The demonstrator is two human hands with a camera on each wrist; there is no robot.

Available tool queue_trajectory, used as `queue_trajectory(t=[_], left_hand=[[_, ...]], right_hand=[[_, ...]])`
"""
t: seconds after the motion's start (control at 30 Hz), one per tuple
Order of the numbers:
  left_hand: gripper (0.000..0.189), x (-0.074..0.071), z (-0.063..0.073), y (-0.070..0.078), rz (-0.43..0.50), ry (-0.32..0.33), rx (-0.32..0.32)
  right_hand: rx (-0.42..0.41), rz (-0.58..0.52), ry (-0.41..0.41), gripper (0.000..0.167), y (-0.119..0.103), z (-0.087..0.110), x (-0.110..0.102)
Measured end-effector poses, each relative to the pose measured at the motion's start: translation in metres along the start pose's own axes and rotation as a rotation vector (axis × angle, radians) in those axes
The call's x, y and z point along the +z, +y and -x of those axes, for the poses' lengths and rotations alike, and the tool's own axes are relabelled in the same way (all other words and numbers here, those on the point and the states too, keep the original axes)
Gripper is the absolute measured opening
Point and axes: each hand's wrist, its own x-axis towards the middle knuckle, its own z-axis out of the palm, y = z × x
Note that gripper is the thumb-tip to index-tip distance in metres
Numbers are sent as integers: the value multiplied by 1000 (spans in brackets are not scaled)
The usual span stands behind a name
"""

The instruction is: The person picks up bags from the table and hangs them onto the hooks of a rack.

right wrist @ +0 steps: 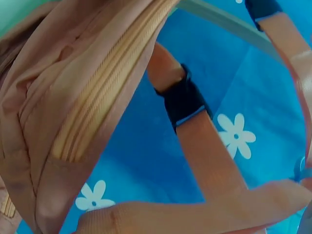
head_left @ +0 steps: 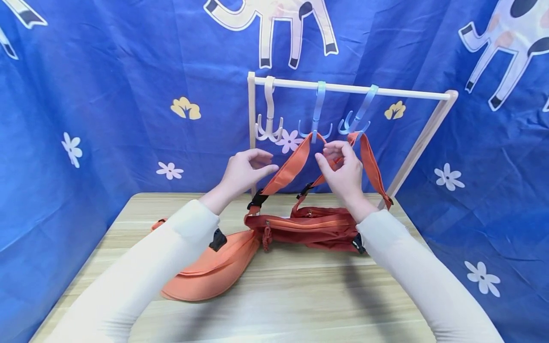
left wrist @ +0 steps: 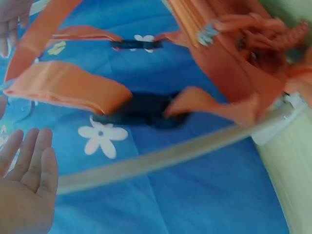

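Note:
A dark red waist bag (head_left: 317, 242) hangs low over the table, its orange strap (head_left: 291, 167) looped over the middle blue hook (head_left: 317, 112). Just left of that strap is my left hand (head_left: 244, 170), fingers apart from it and loosely bent. My right hand (head_left: 344, 175) is to the strap's right, thumb and fingers spread in a curve with nothing gripped. Behind sits a second red bag (head_left: 315, 212), with its strap (head_left: 372, 164) on the right blue hook (head_left: 360, 113). Black buckles (left wrist: 146, 108) join the straps.
A white hook (head_left: 269, 114) hangs at the left of the rack's rail (head_left: 390, 91). An orange bag (head_left: 214, 281) lies on the wooden table (head_left: 300, 295), partly under my left forearm. Blue patterned cloth (head_left: 107, 143) stands behind and at both sides.

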Motion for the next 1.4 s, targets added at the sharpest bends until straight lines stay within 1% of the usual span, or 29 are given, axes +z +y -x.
queue_trajectory(t=[0.03, 0.13, 0.23, 0.27, 0.37, 0.4, 0.6, 0.67, 0.8, 0.93, 1.03, 1.23, 1.4], left_hand=[[35, -3, 2, -3, -6, 1, -5], [35, -11, 8, -11, -32, 0, -12], [33, -17, 15, -18, -56, 0, -23], [33, -18, 18, -20, -62, -2, -24], [34, -22, 26, -27, -62, -8, -27], [34, -22, 28, -30, -63, -12, -28], [33, -27, 45, -46, -71, -34, -42], [32, -29, 50, -50, -71, -38, -48], [32, -33, 62, -59, -59, -58, -55], [32, -37, 74, -69, -35, -81, -59], [31, -39, 82, -77, -19, -79, -68], [31, -46, 100, -93, -16, -66, -115], [32, -55, 116, -108, -14, -72, -159]], right_hand=[[-2, -10, -5, 28, -6, 1, 1], [-6, -23, -24, 27, -9, 6, 6], [-5, -30, -58, 26, -26, 11, 9], [-9, -35, -69, 26, -26, 13, 11], [-15, -57, -106, 25, -42, 20, 15], [-11, -62, -119, 24, -43, 23, 18], [20, -110, -187, 27, -15, 43, 45], [16, -124, -206, 27, -10, 50, 54], [11, -147, -255, 28, -11, 64, 68], [36, -154, -323, 29, -15, 78, 81], [53, -162, -373, 31, -18, 88, 89], [86, -224, -472, 30, -22, 108, 105], [93, -222, -542, 32, -24, 123, 117]])
